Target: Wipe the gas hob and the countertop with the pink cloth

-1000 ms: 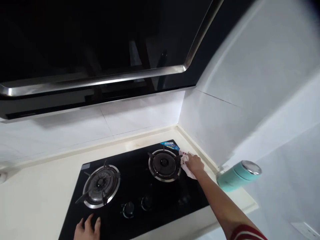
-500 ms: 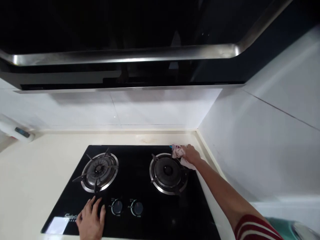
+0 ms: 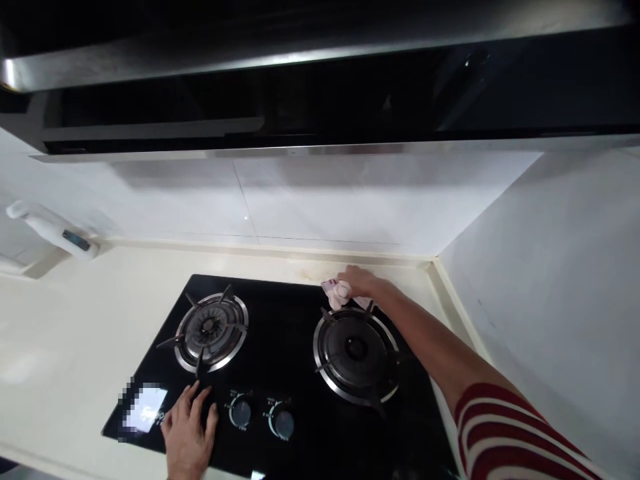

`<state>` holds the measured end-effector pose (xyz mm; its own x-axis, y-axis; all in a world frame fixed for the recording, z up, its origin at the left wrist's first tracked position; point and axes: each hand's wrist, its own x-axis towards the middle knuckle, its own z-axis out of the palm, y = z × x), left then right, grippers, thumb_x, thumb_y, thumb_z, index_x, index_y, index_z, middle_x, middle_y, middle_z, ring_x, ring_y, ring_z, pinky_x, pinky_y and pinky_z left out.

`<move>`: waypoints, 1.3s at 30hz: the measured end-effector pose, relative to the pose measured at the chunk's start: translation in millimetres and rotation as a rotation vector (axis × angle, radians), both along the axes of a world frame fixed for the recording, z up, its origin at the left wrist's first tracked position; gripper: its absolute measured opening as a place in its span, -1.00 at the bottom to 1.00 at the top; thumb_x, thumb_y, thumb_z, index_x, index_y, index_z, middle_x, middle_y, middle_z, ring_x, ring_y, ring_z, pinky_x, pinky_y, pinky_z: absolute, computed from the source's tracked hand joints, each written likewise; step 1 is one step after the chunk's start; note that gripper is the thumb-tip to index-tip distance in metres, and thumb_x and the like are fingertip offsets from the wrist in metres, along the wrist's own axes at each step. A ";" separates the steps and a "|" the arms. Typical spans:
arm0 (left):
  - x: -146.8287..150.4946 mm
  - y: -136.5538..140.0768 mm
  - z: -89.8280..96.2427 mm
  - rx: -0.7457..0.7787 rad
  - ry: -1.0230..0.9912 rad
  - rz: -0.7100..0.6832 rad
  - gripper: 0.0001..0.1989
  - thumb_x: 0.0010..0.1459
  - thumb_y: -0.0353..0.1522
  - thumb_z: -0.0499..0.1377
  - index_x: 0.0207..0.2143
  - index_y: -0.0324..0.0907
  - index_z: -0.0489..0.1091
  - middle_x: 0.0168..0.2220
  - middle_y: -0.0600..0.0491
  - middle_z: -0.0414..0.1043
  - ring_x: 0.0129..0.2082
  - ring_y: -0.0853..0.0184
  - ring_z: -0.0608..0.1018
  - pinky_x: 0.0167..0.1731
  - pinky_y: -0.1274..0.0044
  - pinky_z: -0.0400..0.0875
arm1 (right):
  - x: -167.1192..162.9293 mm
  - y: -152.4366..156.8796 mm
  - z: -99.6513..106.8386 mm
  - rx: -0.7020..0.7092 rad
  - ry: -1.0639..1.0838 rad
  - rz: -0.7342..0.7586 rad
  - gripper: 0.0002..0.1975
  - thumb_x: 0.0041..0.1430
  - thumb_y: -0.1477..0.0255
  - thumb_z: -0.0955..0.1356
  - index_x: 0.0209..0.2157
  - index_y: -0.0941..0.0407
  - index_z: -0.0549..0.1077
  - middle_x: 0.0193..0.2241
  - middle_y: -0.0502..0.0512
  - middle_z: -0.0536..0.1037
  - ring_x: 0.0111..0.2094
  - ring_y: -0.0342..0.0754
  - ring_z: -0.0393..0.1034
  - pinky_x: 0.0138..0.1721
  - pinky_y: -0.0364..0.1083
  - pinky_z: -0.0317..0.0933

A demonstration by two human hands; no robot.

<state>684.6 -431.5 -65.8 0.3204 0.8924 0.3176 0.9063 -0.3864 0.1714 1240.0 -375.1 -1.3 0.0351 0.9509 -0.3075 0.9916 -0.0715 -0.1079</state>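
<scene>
My right hand [image 3: 356, 281] presses a crumpled pale pink cloth [image 3: 337, 293] onto the back edge of the black glass gas stove [image 3: 280, 333], just behind the right burner [image 3: 355, 350]. Its fingers are closed over the cloth and partly hidden. At the front left of the stove, my left hand [image 3: 190, 427] rests on the glass with fingers apart and nothing in them. It lies just in front of the left burner [image 3: 210, 327] and to the left of two control knobs [image 3: 241, 412].
A black range hood [image 3: 300, 100] hangs low over the back of the stove. The cream countertop [image 3: 60, 347] runs along the left and back. A white bottle [image 3: 57, 233] leans at the far left. Tiled wall [image 3: 550, 267] closes off the right side.
My right hand has moved the cloth leftward along the stove's back edge, from the right burner's far right to behind it. My left hand stays in place on the glass. The view has shifted.
</scene>
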 end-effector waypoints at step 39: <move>292.4 95.5 14.2 -0.509 -0.123 -0.646 -0.30 0.14 -0.55 0.02 0.34 -0.08 0.08 0.31 -0.08 0.23 0.33 0.16 0.25 0.25 0.14 0.25 | -49.4 21.0 2.1 0.060 0.178 0.094 -0.69 0.03 0.31 0.44 -0.13 -0.09 0.60 -0.04 0.08 0.50 0.04 0.07 0.30 -0.03 -0.10 0.16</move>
